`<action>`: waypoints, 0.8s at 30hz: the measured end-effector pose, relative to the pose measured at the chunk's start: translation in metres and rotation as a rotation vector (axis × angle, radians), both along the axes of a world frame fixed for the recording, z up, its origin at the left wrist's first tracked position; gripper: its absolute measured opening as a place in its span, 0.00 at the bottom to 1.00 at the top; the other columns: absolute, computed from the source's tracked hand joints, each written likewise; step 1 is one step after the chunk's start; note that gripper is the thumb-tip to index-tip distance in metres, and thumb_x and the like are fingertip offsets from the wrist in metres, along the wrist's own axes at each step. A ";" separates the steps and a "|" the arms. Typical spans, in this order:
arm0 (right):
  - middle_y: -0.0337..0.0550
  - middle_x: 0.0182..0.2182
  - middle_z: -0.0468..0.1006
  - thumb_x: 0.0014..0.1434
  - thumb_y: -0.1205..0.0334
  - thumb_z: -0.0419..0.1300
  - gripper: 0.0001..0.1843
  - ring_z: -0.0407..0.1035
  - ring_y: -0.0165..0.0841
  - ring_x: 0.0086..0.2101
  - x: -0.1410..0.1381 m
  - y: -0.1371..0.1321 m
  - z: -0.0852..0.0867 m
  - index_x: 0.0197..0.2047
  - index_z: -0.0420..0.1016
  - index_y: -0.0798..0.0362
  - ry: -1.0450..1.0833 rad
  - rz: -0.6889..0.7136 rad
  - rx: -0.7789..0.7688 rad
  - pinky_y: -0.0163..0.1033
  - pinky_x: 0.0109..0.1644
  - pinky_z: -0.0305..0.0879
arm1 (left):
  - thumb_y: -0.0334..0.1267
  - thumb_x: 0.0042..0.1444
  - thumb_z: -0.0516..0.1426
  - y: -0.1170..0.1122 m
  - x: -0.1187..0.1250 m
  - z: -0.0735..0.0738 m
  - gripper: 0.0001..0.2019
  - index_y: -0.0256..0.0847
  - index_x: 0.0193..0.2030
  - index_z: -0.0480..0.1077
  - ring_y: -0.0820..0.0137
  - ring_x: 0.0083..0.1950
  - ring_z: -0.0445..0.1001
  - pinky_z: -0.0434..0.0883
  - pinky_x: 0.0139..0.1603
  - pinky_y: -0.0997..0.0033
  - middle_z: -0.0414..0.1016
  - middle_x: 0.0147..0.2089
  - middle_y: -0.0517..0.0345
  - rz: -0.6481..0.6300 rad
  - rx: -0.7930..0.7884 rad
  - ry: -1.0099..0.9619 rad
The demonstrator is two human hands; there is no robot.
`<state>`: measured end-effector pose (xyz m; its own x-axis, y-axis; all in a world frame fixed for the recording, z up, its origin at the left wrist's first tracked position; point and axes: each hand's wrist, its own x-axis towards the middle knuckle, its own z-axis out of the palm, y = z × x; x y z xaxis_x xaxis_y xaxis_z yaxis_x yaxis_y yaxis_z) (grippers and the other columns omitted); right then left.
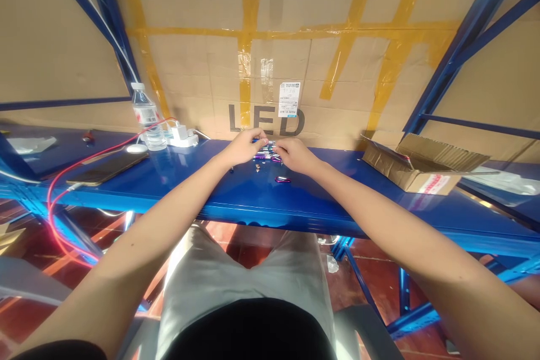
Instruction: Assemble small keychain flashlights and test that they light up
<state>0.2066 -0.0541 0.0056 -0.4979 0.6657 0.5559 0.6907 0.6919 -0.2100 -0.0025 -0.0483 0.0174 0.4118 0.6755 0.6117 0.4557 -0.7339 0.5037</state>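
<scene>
My left hand (243,147) and my right hand (296,155) rest on the blue metal shelf (236,191), close together, fingers curled in a pinch over a small heap of shiny purple and silver metal clips (265,151). What each pinch holds is too small to make out. One loose purple clip (282,179) lies on the shelf just in front of my right hand. A few tiny pieces (257,166) are scattered between my hands.
A clear water bottle (146,117), a white charger block (182,135) with a red cable (71,174) and a dark phone (107,169) lie at the left. An open cardboard box (415,163) sits at the right. A taped cardboard sheet marked LED (295,56) stands behind.
</scene>
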 end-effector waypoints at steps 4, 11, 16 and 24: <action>0.39 0.24 0.71 0.69 0.64 0.50 0.19 0.66 0.33 0.28 -0.004 -0.002 0.001 0.24 0.60 0.50 0.150 -0.026 -0.133 0.39 0.36 0.60 | 0.34 0.68 0.55 0.000 0.004 -0.003 0.07 0.39 0.36 0.68 0.71 0.29 0.72 0.69 0.34 0.69 0.74 0.30 0.58 -0.012 -0.208 -0.071; 0.40 0.22 0.74 0.68 0.66 0.57 0.09 0.71 0.32 0.22 -0.007 -0.006 0.002 0.33 0.68 0.52 0.652 0.031 -0.586 0.35 0.21 0.61 | 0.33 0.69 0.57 -0.001 0.007 -0.002 0.07 0.36 0.38 0.68 0.72 0.29 0.78 0.76 0.29 0.71 0.79 0.33 0.52 -0.069 -0.398 -0.185; 0.41 0.21 0.76 0.64 0.70 0.63 0.11 0.74 0.31 0.22 -0.010 -0.011 0.006 0.30 0.69 0.53 0.838 0.053 -0.710 0.31 0.19 0.63 | 0.37 0.68 0.60 0.000 0.008 -0.002 0.08 0.36 0.39 0.68 0.68 0.32 0.81 0.80 0.31 0.68 0.80 0.35 0.50 -0.104 -0.466 -0.239; 0.34 0.15 0.66 0.61 0.76 0.59 0.16 0.59 0.24 0.15 -0.011 -0.008 0.002 0.24 0.64 0.51 0.857 0.104 -0.657 0.30 0.15 0.55 | 0.37 0.67 0.62 0.001 0.007 -0.002 0.09 0.35 0.38 0.69 0.68 0.33 0.82 0.81 0.33 0.66 0.81 0.36 0.49 -0.133 -0.475 -0.272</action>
<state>0.1959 -0.0621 0.0079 -0.1844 0.9373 0.2956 0.0822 0.3144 -0.9457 0.0045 -0.0474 0.0151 0.3822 0.8557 0.3490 0.1824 -0.4401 0.8793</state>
